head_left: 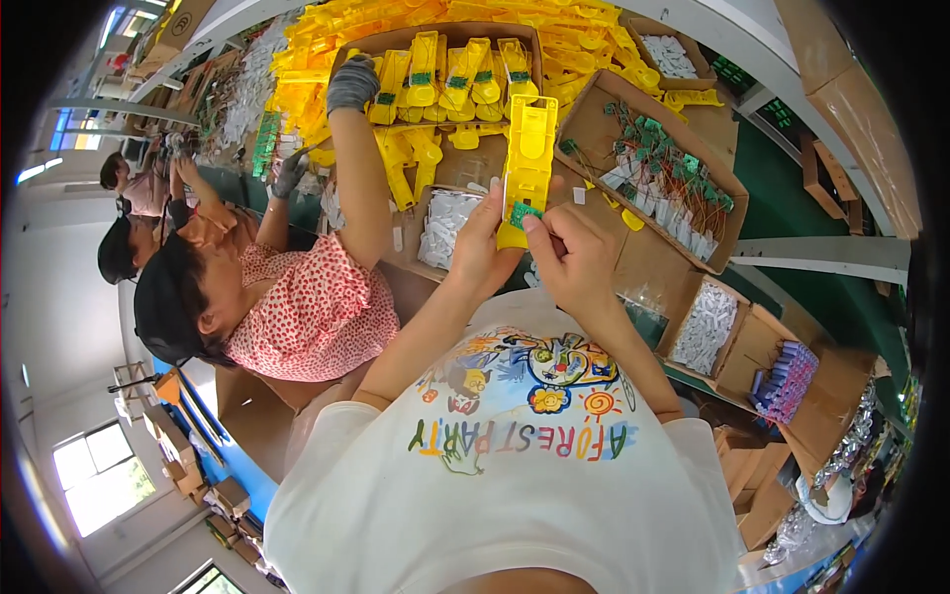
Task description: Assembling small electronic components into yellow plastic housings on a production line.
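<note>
My left hand (478,246) is closed around the lower end of a long yellow plastic housing (531,148), which stands up in front of my chest with its hollow side facing me. A small green circuit board (522,212) sits in the housing near that lower end. The thumb of my right hand (576,255) presses on the board, and its other fingers are curled; what lies beneath them is hidden. Just beyond is a cardboard box (539,61) with several yellow housings that have green boards in them.
At right, an open carton (727,255) holds green boards with wires and white parts. Small white pieces fill another box (705,325), near purple-pink cylinders (787,381). Loose yellow housings (327,49) pile up at the back. A co-worker's gloved hand (352,83) touches the housing box at left.
</note>
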A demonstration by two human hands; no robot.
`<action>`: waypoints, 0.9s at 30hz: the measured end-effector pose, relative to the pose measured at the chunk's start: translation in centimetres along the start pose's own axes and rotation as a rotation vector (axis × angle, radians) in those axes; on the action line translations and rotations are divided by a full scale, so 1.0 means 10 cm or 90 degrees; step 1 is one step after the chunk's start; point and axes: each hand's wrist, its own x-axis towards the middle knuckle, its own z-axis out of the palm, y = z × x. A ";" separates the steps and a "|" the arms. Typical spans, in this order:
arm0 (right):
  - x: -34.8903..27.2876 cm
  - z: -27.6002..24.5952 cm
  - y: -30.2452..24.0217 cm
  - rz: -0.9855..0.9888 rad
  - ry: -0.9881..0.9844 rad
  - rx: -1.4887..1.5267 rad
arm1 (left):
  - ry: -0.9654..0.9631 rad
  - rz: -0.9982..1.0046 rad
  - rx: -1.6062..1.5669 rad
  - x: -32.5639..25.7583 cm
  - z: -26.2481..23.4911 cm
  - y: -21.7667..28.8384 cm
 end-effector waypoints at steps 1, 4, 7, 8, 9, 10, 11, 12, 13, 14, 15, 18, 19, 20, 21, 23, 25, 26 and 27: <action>-0.01 0.00 -0.01 0.004 0.005 0.001 | -0.007 -0.005 -0.010 -0.01 0.02 0.00; -0.01 -0.01 -0.06 -0.028 0.002 -0.056 | -0.024 0.011 -0.012 0.00 0.04 0.02; 0.00 -0.02 -0.08 -0.072 0.015 -0.131 | 0.002 0.010 0.050 0.00 -0.06 -0.05; 0.02 -0.02 -0.05 -0.073 -0.008 -0.093 | 0.001 0.009 0.051 0.00 -0.08 -0.05; 0.02 -0.03 -0.02 -0.074 -0.030 -0.056 | -0.025 0.026 0.070 0.00 -0.05 -0.03; 0.02 -0.05 -0.01 -0.073 -0.029 -0.058 | -0.050 0.044 0.089 0.01 -0.03 -0.01; 0.01 -0.07 0.00 -0.049 -0.047 -0.044 | -0.052 0.042 0.089 0.01 0.00 -0.01; 0.00 -0.08 0.00 -0.025 -0.067 -0.028 | -0.042 0.059 0.063 -0.01 0.04 -0.01; 0.00 -0.08 0.00 -0.025 -0.067 -0.027 | -0.033 0.075 0.037 -0.02 0.06 -0.01; 0.00 -0.07 0.01 0.035 -0.059 -0.008 | -0.032 0.075 0.037 -0.03 0.05 -0.02; 0.00 -0.07 0.02 0.094 -0.052 0.010 | 0.000 0.083 0.072 -0.04 0.04 -0.02; 0.00 -0.07 0.06 0.122 -0.061 -0.035 | 0.044 0.105 0.130 -0.04 -0.02 -0.06; 0.01 -0.07 0.06 0.123 -0.061 -0.035 | 0.054 0.118 0.154 -0.04 -0.05 -0.07; 0.02 -0.06 0.07 0.135 -0.071 -0.031 | 0.054 0.117 0.154 -0.04 -0.05 -0.08; 0.02 -0.05 0.08 0.146 -0.081 -0.026 | 0.067 0.144 0.176 -0.03 -0.06 -0.09; 0.03 -0.03 0.11 0.152 -0.087 -0.025 | 0.080 0.170 0.198 -0.02 -0.08 -0.12; 0.03 0.00 0.16 0.158 -0.092 -0.025 | 0.083 0.212 0.275 -0.01 -0.11 -0.14; 0.02 0.01 0.19 0.181 -0.102 0.010 | 0.082 0.211 0.274 -0.01 -0.15 -0.16; 0.01 0.02 0.22 0.204 -0.113 0.046 | 0.109 0.206 0.298 -0.01 -0.17 -0.17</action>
